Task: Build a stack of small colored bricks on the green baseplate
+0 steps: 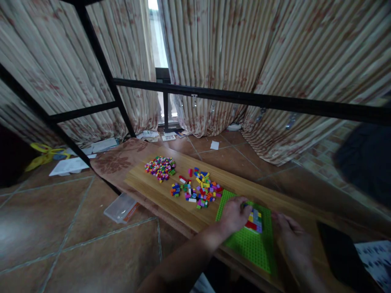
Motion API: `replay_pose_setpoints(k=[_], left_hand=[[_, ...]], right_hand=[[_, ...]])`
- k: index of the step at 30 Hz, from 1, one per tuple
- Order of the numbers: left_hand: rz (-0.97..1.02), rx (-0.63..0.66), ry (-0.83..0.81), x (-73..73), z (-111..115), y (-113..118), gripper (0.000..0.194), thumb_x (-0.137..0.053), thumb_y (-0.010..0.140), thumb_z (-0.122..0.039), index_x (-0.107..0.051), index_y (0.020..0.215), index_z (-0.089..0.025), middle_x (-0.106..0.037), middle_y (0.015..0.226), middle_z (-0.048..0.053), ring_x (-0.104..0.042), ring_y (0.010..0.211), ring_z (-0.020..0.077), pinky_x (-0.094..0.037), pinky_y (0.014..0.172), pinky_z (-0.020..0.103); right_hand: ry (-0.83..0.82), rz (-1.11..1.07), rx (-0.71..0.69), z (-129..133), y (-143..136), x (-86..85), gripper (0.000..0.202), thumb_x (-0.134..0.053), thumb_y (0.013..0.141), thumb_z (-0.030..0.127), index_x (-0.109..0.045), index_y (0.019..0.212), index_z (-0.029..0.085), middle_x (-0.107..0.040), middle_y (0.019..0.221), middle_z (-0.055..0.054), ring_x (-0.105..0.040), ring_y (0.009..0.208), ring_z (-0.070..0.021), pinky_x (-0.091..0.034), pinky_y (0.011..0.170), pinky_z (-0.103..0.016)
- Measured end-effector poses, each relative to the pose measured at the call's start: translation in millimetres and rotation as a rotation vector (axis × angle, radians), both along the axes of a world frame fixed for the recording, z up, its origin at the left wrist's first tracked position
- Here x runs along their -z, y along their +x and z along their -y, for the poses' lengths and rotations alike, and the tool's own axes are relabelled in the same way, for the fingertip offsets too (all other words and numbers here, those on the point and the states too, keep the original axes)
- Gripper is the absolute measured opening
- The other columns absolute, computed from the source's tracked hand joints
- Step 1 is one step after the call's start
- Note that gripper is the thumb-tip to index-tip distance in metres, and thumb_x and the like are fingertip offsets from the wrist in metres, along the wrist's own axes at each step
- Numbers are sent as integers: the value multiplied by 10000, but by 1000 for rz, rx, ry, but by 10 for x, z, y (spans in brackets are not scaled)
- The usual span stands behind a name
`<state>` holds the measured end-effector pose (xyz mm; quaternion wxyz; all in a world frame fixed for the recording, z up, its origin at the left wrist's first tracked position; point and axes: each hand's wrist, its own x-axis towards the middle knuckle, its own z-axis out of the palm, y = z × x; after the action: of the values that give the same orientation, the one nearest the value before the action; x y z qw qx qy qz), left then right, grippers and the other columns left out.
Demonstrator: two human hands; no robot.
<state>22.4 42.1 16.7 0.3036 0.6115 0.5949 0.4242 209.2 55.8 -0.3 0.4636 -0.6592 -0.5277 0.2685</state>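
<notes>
Green baseplate (252, 249) beneath the left grip (234, 214)

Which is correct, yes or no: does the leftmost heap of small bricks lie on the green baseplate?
No, the heap of small bricks lies on the wooden board, apart from the green baseplate.

The loose bricks (160, 166) and green baseplate (255, 249) look plastic — the latter studded, rather matt. The board (159, 194) is smooth wood (faintly glossy), the curtains (210, 53) matt cloth.
</notes>
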Motion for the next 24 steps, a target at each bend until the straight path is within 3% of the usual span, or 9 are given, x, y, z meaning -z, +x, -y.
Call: replay_pose_setpoints(k=[3, 6, 10, 13, 19, 24], left_hand=[[8, -66, 101, -41, 234, -309, 272, -548, 828, -249, -648, 1076, -198, -682, 1067, 64, -608, 1020, 196, -477, 953, 348], [-9, -151, 157, -9, 478, -725, 262, -517, 841, -191, -631, 1076, -208, -670, 1071, 59, -596, 1027, 187, -480, 937, 347], [-102, -365, 172, 99, 681, -1293, 223, -509, 849, -181, -626, 1036, -215, -664, 1026, 57, -595, 990, 192, -484, 911, 356], [-186, -501, 185, 164, 711, -1603, 195, -501, 860, -191, -623, 1010, -215, -655, 1013, 58, -596, 976, 199, -484, 906, 367], [-358, -676, 214, 259, 596, -1846, 283, -520, 856, -194, -572, 1133, -176, -586, 1168, 104, -521, 1113, 240, -444, 976, 423], [-378, -666, 121, 353, 506, -1845, 363, -503, 857, -189, -512, 1218, -153, -492, 1296, 140, -438, 1234, 275, -407, 1029, 470]], right_hand=[[-26, -6, -14, 14, -196, -194, 415, -574, 757, 533, -708, 924, 177, -734, 922, -86, -662, 926, -246, -494, 835, -341], [-30, 1, -171, 21, -522, -308, 400, -572, 759, 526, -708, 918, 185, -735, 909, -79, -674, 835, -228, -514, 761, -326], [-35, 174, -431, -19, -1052, -335, 370, -530, 794, 499, -712, 938, 211, -735, 836, -55, -658, 686, -195, -498, 635, -296], [1, 313, -574, -105, -1439, -321, 333, -482, 831, 441, -703, 969, 234, -730, 859, -37, -652, 726, -194, -485, 672, -300], [87, 580, -682, -340, -2037, -286, 254, -457, 856, 284, -697, 914, 224, -683, 913, -48, -619, 824, -190, -442, 756, -289], [123, 809, -651, -482, -2383, -244, 213, -497, 861, 255, -698, 911, 207, -637, 936, -78, -560, 917, -216, -399, 814, -302]])
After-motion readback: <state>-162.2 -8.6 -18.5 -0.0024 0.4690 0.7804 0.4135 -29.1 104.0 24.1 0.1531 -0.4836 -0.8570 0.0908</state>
